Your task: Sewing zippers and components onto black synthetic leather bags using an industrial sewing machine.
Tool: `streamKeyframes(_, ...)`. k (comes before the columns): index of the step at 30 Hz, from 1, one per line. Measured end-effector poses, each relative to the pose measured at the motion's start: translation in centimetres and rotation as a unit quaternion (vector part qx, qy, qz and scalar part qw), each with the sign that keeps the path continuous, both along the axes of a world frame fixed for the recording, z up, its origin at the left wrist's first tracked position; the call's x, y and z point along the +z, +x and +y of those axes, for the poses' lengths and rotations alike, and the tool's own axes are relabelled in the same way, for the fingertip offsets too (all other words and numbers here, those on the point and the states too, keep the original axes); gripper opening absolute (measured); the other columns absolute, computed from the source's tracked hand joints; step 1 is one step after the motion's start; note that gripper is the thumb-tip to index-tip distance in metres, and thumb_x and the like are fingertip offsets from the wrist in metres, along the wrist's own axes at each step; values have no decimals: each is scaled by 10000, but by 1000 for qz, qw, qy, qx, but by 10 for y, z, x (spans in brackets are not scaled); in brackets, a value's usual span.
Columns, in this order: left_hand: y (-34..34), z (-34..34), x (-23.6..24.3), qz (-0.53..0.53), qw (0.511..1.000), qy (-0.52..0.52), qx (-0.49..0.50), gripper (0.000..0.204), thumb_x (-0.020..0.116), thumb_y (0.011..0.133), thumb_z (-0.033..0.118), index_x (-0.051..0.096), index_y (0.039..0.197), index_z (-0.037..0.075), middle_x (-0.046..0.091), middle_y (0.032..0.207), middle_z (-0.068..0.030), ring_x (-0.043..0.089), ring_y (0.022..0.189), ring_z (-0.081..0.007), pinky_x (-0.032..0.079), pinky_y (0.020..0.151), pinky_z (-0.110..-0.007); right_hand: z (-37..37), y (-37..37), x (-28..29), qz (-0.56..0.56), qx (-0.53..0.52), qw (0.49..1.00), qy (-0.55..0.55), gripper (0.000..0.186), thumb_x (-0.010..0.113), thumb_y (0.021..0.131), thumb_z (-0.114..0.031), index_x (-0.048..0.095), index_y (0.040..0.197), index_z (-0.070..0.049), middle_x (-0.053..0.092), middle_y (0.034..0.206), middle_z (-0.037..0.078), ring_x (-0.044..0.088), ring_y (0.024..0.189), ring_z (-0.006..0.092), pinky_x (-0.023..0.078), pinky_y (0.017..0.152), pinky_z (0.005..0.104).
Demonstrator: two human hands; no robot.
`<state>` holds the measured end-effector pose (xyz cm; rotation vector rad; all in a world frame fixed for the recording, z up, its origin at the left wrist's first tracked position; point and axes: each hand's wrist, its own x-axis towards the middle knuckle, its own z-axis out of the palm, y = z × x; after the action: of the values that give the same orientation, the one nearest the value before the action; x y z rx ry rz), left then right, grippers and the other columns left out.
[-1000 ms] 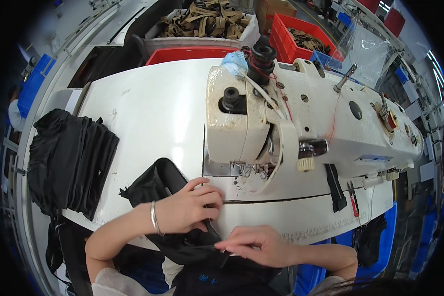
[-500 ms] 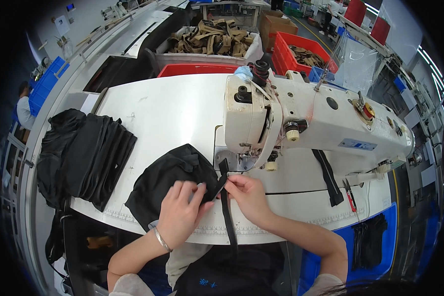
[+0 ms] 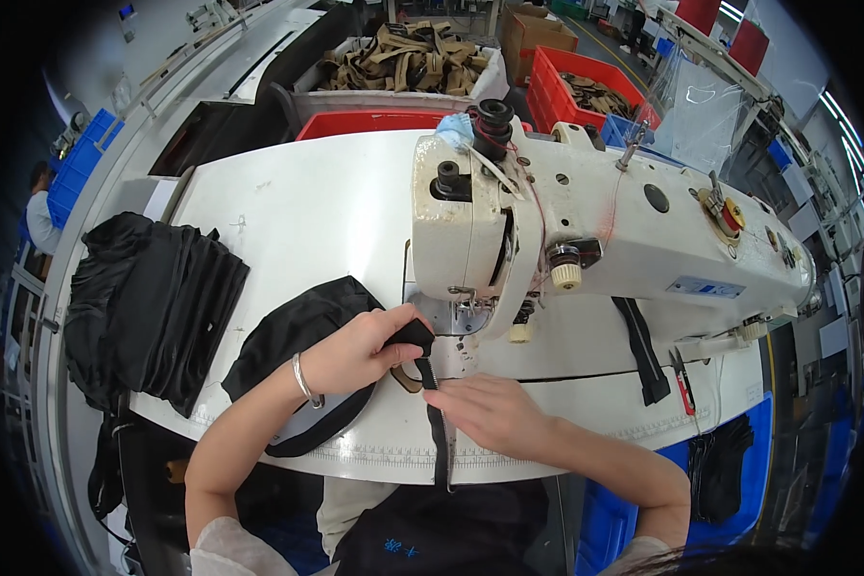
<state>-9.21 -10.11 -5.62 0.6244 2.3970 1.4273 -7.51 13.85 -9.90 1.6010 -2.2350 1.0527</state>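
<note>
A black zipper strip runs from between my hands down over the table's front edge, its teeth showing near my right fingers. My left hand, with a bracelet at its wrist, pinches the strip's upper end just in front of the needle area. Whether a fabric edge is caught in that pinch too, I cannot tell. Lower on the strip, my right hand is closed with fingers pressed together on it. A black fabric piece lies bunched under my left hand and forearm. The sewing machine stands just beyond both hands.
Stacked black fabric pieces lie at the left. Another zipper strip and red-handled snips rest at the right. A blue bin with black pieces sits below the table's right edge. Behind stand red crates and a white container of tan straps.
My left hand has moved up and right from the fabric to pinch the strip's upper end. My right hand has slid lower along the strip. The view has shifted slightly.
</note>
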Motion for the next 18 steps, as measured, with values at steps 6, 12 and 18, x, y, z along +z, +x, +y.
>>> streamKeyframes(6,-38,9,-22,269,952,-135,61,310,656,818,18,598,1122,36,626,917,-136,569,917,-300,368,928,-404,-5,-33,-2,299,-39,945,125,315,635,736,-86,682,1035,2,660,1064,73,631,986,228,508,786,342)
streamKeyframes(12,-93,18,-76,282,957,-3,73,385,696,804,95,611,1178,55,614,1179,-112,505,1167,-290,335,1021,-437,16,-50,-4,330,-81,905,254,438,563,840,-153,573,1250,0,615,1120,106,584,1074,235,507,883,424)
streamKeyframes(18,-94,15,-76,194,981,1,4,381,715,789,92,621,1157,50,617,1160,-111,530,1136,-283,384,992,-413,28,-48,-18,471,-27,832,292,406,596,828,-98,642,1225,-28,593,856,19,572,792,142,522,759,309)
